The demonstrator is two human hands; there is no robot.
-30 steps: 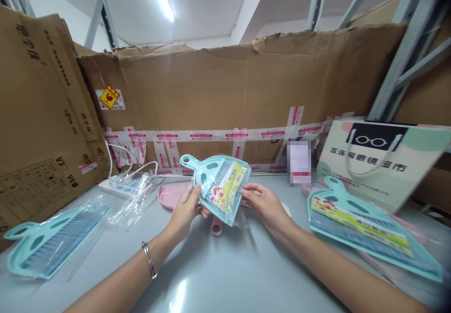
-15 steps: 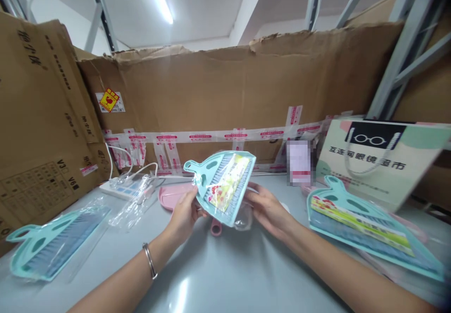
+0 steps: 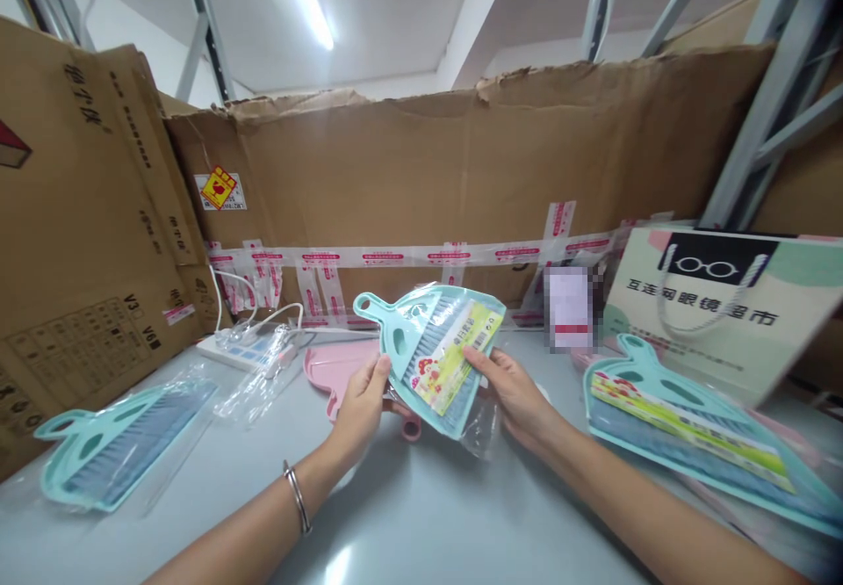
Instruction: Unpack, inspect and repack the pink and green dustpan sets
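Note:
Between my two hands is a mint-green dustpan and brush set (image 3: 412,326), wrapped in clear plastic and tilted. A yellow-green printed card (image 3: 454,357) lies over its grey-blue bristles. My left hand (image 3: 363,396) grips the dustpan's lower left edge, thumb on the front. On the other side, my right hand (image 3: 514,387) holds the right edge, with its thumb on the card and loose plastic (image 3: 482,431) hanging below. Behind them a pink dustpan (image 3: 339,370) lies on the table, partly covered by the held set. A pink handle end (image 3: 411,429) shows underneath.
Another wrapped mint set (image 3: 122,453) lies at left, and more (image 3: 691,427) are stacked at right over pink ones. A power strip (image 3: 241,352) with crumpled plastic sits back left. Cardboard (image 3: 395,172) walls the back; a paper bag (image 3: 717,321) stands at right.
The held set has turned more face-on towards me and shifted slightly right. My right thumb has come onto the front, over the card. The whole view has shifted a little.

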